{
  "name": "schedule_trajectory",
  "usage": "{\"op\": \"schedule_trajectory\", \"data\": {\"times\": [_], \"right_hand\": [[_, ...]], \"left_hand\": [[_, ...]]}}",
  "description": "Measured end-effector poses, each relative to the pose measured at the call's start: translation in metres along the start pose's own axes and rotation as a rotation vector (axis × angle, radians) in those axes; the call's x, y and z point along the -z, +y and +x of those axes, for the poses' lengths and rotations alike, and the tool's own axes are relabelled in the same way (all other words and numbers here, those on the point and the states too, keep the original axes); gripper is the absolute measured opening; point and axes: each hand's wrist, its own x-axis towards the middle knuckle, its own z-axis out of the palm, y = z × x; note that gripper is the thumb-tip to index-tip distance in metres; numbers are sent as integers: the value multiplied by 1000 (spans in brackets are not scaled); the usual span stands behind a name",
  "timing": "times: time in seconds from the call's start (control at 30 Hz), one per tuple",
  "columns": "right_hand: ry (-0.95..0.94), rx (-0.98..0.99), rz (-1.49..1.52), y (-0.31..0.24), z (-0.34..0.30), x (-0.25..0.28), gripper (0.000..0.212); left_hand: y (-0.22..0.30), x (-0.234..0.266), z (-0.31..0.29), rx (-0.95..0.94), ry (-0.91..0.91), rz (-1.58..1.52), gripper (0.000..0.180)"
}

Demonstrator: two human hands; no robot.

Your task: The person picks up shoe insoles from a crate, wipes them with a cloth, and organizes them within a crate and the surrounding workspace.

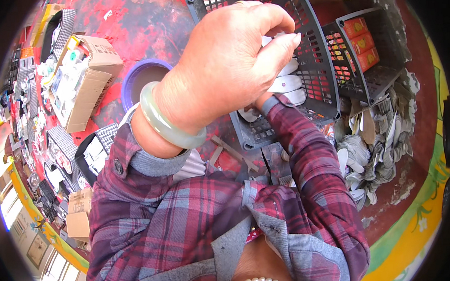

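1. Red mottled floor point(146, 24) fills the head view, strewn with a cardboard box point(86, 81) and a purple tub point(143, 76).
2. Left hand point(222, 66) is raised, fingers pinched shut over a dark plastic basket point(314, 68); what it pinches cannot be told.
3. Right hand is hidden behind the left; its grip cannot be told.
4. White flat pieces point(287, 83) lie in the basket; they look light and thin, best lifted by an edge.

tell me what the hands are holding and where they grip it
It cannot be told: the left hand is closed over the dark plastic basket, hiding its grip and the right hand entirely.
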Motion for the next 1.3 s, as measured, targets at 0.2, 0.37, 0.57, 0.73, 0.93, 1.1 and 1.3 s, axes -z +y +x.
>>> {"op": "schedule_trajectory", "data": {"times": [0.2, 0.37, 0.57, 0.73, 0.93, 1.1, 1.3], "right_hand": [[113, -181, 101, -6, 13, -34, 47], [-28, -295, 138, 28, 21, -43, 36], [-182, -447, 193, 73, 22, -54, 28], [-136, -418, 215, 63, 17, -47, 29], [-70, -385, 222, 51, 18, -44, 31], [-48, -380, 230, 49, 22, -45, 32], [-55, -376, 248, 52, 25, -41, 34]], "left_hand": [[-8, 0, 2, -106, 7, 58, 15], [-9, 4, 1, -118, -8, 52, 16], [-5, 0, -1, -153, 26, 32, 15], [-1, 0, -1, -125, 13, 27, 14], [-1, -3, 0, -143, 16, 48, 13], [-3, -3, 0, -146, 4, 48, 13], [-3, -3, 0, -137, -3, 43, 13]]}}
